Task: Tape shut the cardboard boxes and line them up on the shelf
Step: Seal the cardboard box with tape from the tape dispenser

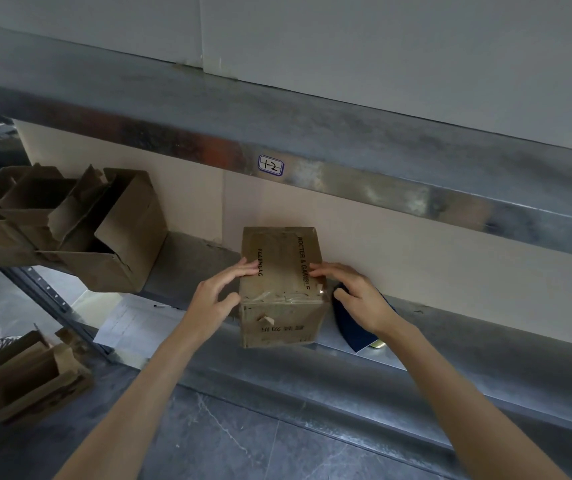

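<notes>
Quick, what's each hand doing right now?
Left hand: open, fingers flat on the taped box.
Right hand: open, fingers flat on the same box.

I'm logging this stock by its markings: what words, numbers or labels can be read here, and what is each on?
"1-2": handwritten sticker on the upper shelf's front edge.
"ROCTER & GAMBLE": printed on top of the taped box.
Other print on the box top: cannot read it.
Front-face print on the box: too blurred.
Sheet of paper left of the box: too faint.
</notes>
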Motion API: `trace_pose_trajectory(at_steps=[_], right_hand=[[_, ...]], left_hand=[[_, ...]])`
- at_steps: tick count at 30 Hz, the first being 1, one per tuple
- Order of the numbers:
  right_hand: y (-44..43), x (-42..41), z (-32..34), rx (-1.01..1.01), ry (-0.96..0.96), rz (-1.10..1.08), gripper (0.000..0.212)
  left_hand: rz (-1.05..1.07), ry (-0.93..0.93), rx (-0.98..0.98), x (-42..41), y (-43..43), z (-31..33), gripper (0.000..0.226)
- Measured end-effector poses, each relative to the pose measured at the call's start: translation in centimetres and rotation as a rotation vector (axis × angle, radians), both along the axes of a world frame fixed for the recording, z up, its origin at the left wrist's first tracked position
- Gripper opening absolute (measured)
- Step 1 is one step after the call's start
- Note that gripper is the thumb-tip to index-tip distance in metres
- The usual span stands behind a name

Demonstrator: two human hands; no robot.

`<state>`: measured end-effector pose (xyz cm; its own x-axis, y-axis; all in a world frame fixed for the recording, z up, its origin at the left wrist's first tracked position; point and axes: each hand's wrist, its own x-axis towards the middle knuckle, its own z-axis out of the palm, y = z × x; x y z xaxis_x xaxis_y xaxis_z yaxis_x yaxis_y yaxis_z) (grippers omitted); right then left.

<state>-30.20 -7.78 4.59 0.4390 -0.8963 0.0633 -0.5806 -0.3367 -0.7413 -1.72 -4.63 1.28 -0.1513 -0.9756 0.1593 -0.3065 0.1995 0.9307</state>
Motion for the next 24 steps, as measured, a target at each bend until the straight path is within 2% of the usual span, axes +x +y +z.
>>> trace_pose_trajectory(at_steps=[6, 11, 17, 20, 24], right_hand=[[0.0, 0.6, -0.9, -0.137, -0.014, -0.05, 0.035], [0.2, 1.0, -1.5, -0.186, -0.053, -0.082, 0.029], [0.4, 1.7, -2.3, -0.183, -0.153, -0.171, 0.027], [0.6, 2.3, -2.6, -0.223, -0.145, -0.204, 0.019], [0.8, 3.0, -2.8, -0.248, -0.088, -0.246, 0.032]], left_hand=[[0.039, -0.022, -0.021, 0.0, -0.3, -0.7, 0.055], [0.126, -0.105, -0.125, -0.6, -0.1, -0.9, 0.047], [0.166, -0.09, -0.157, -1.3, 0.0, -0.8, 0.042], [0.19, -0.08, -0.159, -1.6, 0.0, -0.8, 0.033], [0.218, -0.112, -0.186, -1.9, 0.0, -1.1, 0.028]])
